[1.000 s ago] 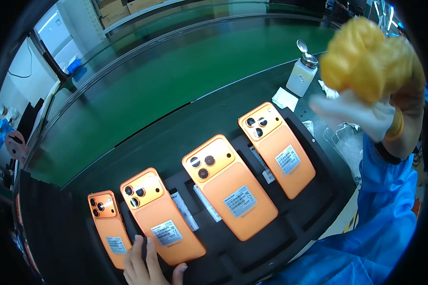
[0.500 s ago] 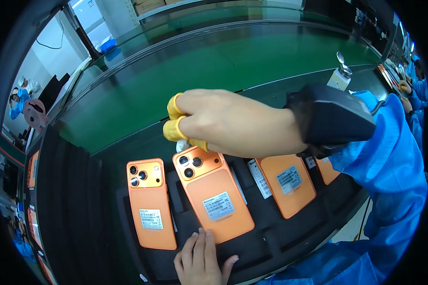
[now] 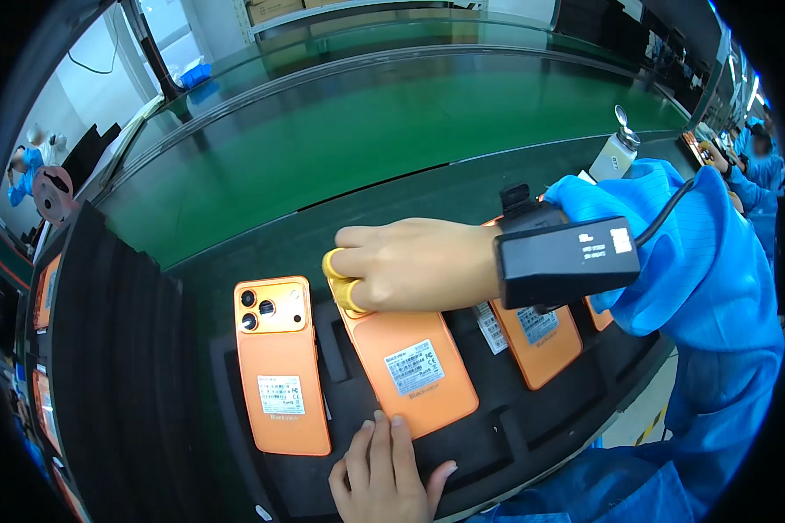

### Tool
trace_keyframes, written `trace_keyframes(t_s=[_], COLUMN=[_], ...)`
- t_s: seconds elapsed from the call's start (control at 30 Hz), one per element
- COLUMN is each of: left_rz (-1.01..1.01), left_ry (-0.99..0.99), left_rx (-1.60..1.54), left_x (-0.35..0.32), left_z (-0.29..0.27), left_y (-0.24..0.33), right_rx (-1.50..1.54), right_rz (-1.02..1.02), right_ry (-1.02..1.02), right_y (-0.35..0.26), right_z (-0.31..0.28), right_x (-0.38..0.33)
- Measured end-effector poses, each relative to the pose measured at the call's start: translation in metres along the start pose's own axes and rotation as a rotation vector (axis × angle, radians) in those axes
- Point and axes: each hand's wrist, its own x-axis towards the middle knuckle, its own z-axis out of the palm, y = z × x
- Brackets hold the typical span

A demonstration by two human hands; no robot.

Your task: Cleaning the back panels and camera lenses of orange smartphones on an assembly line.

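Note:
An orange phone [image 3: 394, 336] lies back up in a black foam tray [image 3: 475, 462], a printed label on its back. The fingers of my left hand [image 3: 384, 475] are stretched out, their tips on the phone's near edge. Over its camera end my right hand [image 3: 419, 266] is curled, yellow finger cots on its fingers. A small white wad showed at those fingertips earlier; the hand hides it now, along with most of the cameras. To the left lies a second orange phone [image 3: 281, 357], cameras uncovered. A third orange phone [image 3: 554, 359] sits to the right, partly under my right wrist.
A black boxy device [image 3: 567, 266] with a cable is on my right wrist. A white bottle with a raised metal lid [image 3: 615, 157] stands at the back right. Stacked black trays [image 3: 139, 349] rise at left. Beyond runs a green belt [image 3: 366, 131]; other people sit far right.
My right hand has come nearer and down onto the phone's camera end, covering the lenses. The wrist device has turned. My left hand stays at the phone's near edge.

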Motion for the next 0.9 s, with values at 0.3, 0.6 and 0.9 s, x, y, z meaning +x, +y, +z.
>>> trace_keyframes(t_s=[0.3,0.6,0.9], left_rz=[-0.049,-0.021,-0.088], left_ry=[0.115,-0.024,0.103], left_rx=[-0.217,-0.042,-0.166], left_x=[0.000,-0.002,0.002], left_z=[-0.014,0.002,-0.009], left_y=[0.007,-0.001,0.011], right_rx=[0.059,-0.003,0.003], right_rz=[0.116,0.009,0.029], right_ry=[-0.004,-0.020,0.107], right_y=[0.009,-0.001,0.011], right_z=[-0.018,-0.005,-0.003], right_x=[0.004,-0.004,0.006])
